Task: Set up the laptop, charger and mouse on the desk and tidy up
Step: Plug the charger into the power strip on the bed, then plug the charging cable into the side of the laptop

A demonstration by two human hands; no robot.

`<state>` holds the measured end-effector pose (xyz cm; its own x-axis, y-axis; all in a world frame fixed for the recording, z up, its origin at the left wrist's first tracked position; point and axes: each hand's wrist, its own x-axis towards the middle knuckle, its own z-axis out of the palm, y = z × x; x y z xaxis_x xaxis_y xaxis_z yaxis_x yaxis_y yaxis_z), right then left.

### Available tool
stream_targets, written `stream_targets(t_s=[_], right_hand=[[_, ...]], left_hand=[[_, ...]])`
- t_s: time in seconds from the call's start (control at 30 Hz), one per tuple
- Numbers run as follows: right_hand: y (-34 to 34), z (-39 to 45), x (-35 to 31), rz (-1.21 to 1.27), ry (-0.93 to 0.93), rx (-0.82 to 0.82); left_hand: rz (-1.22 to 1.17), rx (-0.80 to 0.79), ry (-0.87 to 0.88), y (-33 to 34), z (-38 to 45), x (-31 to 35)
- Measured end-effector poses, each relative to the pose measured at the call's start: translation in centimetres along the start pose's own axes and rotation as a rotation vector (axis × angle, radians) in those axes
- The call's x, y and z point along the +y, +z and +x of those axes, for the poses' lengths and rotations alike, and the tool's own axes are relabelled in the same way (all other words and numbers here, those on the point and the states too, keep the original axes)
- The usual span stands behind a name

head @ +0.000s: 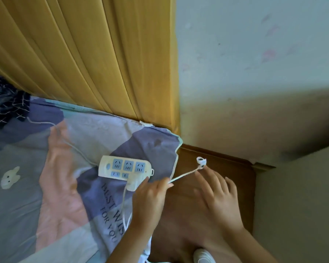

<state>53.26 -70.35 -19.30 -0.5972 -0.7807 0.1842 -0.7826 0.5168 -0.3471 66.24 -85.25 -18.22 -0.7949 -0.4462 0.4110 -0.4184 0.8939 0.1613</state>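
Note:
A white power strip [124, 168] with blue sockets lies on the patterned bedsheet [65, 168] near the bed's right edge. A white charger plug [135, 184] sits in its lower end. My left hand [150, 198] rests on that plug and pinches the white charger cable [184, 174] between its fingertips. The cable runs taut up and right to its looped end [201, 161], which my right hand [219, 194] touches with an extended fingertip, the other fingers spread. No laptop or mouse is in view.
A yellow curtain [103, 54] hangs behind the bed. A brown wooden floor [217, 168] lies right of the bed, bounded by a pale wall [254, 63]. The strip's own cord [68, 141] trails left across the sheet. A white shoe [202, 256] shows at the bottom.

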Motion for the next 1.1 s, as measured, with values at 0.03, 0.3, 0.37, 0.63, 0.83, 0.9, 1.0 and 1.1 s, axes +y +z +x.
stream_targets(t_s=[0.03,0.3,0.37,0.63,0.83,0.9,1.0,1.1], right_hand=[[-1.1,-0.4,-0.3,0.039,0.034,0.026],[-14.7,-3.2,-1.3,0.952,0.568,0.522],[-18.8,-3.5,-0.6,1.174,0.671,0.728],[-27.3,-8.0,7.1,1.178,0.879,0.783],[-29.1,-11.4,10.7,1.19,0.848,0.569],[-29.0,-12.1,11.2,1.165,0.828,0.602],[-28.5,-13.0,11.9,1.193,0.832,0.609],[-28.5,-13.4,12.8,1.23,0.846,0.63]], left_hand=[[-0.059,0.016,0.02,-0.8,0.2,1.0],[-0.484,0.134,0.273,-5.3,3.0,11.5],[-0.569,0.131,0.354,-6.3,3.7,14.5],[-0.764,0.079,0.628,-4.5,5.0,25.0],[-0.668,-0.105,0.723,-4.2,5.5,30.3],[-0.623,-0.202,0.752,-4.4,5.5,32.0],[-0.739,-0.33,0.607,-5.0,5.8,34.1],[-0.856,-0.356,0.421,-5.3,5.7,36.2]])
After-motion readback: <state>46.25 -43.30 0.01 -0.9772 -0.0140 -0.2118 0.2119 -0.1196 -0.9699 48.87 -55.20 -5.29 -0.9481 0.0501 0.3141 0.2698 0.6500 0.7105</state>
